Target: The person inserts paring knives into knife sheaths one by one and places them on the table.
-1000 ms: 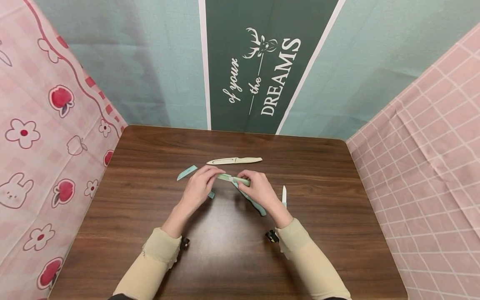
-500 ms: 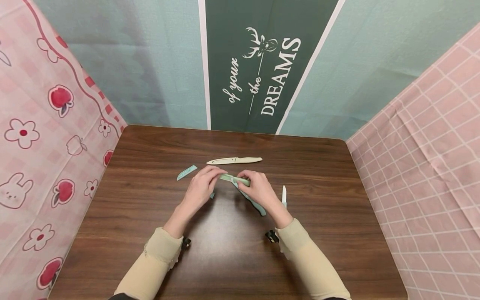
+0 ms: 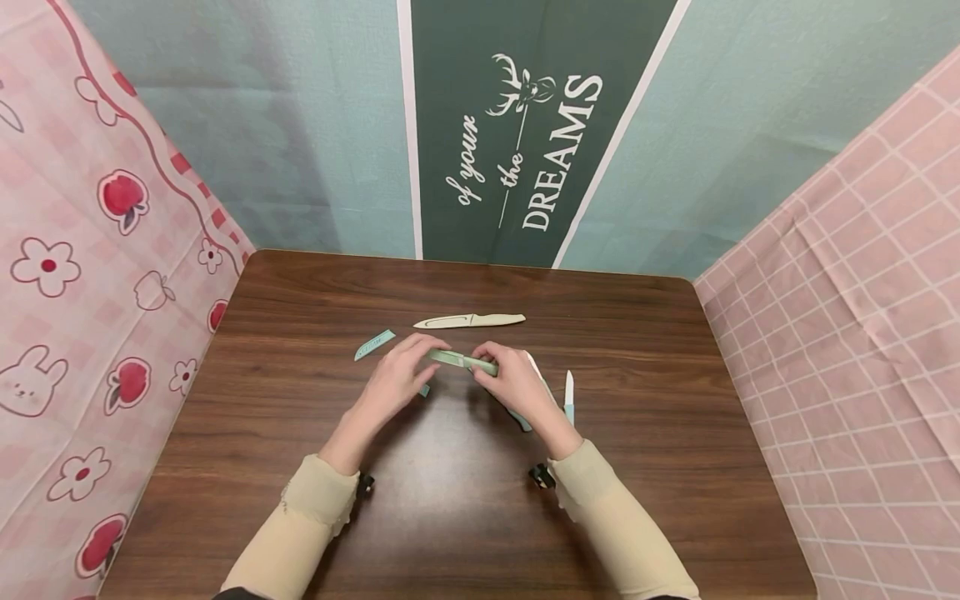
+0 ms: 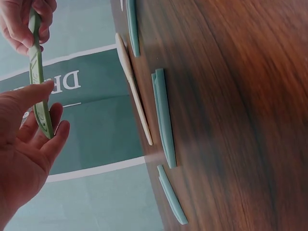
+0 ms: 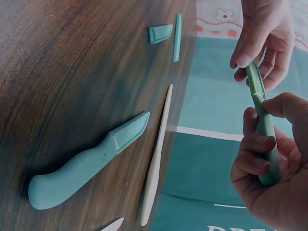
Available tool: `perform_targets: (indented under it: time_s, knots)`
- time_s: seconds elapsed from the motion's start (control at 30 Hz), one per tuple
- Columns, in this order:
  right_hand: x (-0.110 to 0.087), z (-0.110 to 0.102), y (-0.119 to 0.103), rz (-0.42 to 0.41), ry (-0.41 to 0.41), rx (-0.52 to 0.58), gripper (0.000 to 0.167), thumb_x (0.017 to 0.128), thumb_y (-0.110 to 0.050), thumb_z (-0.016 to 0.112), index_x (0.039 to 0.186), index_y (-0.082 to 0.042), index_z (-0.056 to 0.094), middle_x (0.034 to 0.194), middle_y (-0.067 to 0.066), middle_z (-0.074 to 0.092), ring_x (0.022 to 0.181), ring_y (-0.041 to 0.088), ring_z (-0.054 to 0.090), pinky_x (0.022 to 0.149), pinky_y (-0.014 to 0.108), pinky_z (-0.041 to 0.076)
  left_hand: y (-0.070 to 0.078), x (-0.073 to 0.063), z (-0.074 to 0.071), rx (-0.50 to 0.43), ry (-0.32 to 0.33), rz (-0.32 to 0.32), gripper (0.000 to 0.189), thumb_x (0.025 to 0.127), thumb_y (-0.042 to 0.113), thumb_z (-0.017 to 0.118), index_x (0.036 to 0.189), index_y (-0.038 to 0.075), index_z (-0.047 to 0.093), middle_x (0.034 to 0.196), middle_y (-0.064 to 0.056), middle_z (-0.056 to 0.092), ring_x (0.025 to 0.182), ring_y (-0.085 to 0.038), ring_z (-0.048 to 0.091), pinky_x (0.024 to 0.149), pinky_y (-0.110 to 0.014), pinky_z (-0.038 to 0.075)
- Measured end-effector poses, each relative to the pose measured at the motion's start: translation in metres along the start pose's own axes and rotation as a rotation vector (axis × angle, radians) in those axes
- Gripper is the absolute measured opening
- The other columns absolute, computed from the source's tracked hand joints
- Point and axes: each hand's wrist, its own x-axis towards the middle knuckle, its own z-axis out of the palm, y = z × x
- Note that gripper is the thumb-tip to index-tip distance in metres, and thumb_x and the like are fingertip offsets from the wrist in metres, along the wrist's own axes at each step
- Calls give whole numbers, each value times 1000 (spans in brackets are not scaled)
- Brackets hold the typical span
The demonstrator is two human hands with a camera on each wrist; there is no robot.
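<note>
My left hand [image 3: 395, 379] and right hand [image 3: 519, 385] hold a green knife [image 3: 456, 359] between them, raised over the table. In the left wrist view, the left thumb and fingers pinch its green sheath [image 4: 34, 70], which covers the blade. The right hand's fingers curl round the smooth green handle [image 5: 265, 126] in the right wrist view. Sheath and handle stand in one line. A teal knife [image 5: 79, 171] in a teal sheath lies below, partly hidden by the right hand in the head view. Beyond the hands lies a cream knife [image 3: 480, 321] in its sheath.
Two loose teal sheaths lie at the left, one sheath [image 3: 374, 344] beyond the left hand and another sheath [image 3: 424, 390] beside it. A small knife with a bare white blade [image 3: 569, 390] lies right of the right wrist. Fabric hangings surround the brown table [image 3: 637, 333].
Both hands keep their hold on the green knife, which has shifted slightly left. A white edge now shows beside the right wrist, and more of the small knife's light-blue handle is visible.
</note>
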Motion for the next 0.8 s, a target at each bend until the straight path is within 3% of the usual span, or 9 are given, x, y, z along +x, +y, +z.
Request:
perform_targets:
  time_s: [0.17, 0.33, 0.57, 0.8]
  knots:
    - [-1, 4, 2, -16, -3, 3, 10, 89, -13, 70, 99, -11, 69, 80, -1, 69, 65, 9, 54, 63, 24, 45, -4, 2, -2, 35, 2, 33, 33, 85, 1, 75, 113, 16, 69, 114, -3, 69, 100, -21, 68, 79, -40, 56]
    - [-3, 9, 3, -27, -22, -41, 14, 89, -11, 68, 103, -10, 69, 82, 0, 69, 67, 15, 58, 64, 27, 47, -10, 5, -3, 66, -6, 74, 31, 85, 1, 76, 112, 16, 70, 114, -4, 68, 104, -22, 67, 84, -40, 56]
    - [-6, 19, 5, -23, -62, -115, 20, 89, -12, 70, 109, -9, 71, 88, 1, 72, 67, 8, 55, 61, 25, 46, -15, 11, -7, 124, -115, 73, 29, 87, 3, 75, 113, 16, 72, 120, -6, 70, 110, -24, 67, 88, -42, 56]
    - [-10, 26, 7, -21, -98, -111, 25, 87, -12, 75, 112, -6, 72, 90, 4, 72, 72, 20, 66, 61, 29, 49, -17, 17, -6, 174, -183, 114, 27, 86, 1, 75, 109, 16, 73, 112, -1, 73, 111, -21, 67, 94, -38, 55]
